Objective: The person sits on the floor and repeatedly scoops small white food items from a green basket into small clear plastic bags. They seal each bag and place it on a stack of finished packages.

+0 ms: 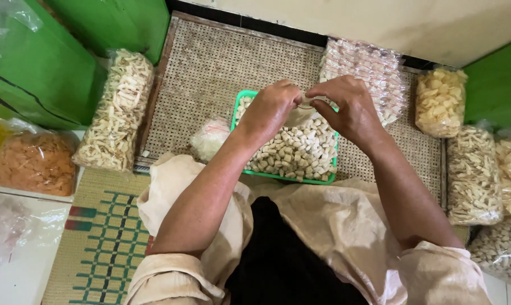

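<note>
One green tray (237, 110), two hands, eight snack bags.

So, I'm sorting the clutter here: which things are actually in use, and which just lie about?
In use: left hand, right hand, small clear bag pinched between them, green basket of pale snack pieces.
Lying about: stick-snack bag, orange-snack bag, wrapped packets, chip bag.

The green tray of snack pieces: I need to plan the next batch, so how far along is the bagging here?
Looks done: a stack of small sealed packets lies on the woven mat behind the tray. In hand: the left hand and right hand pinch a small clear bag above the green tray. Left: the tray remains heaped with loose pale pieces, so probably a good deal remains.
</note>
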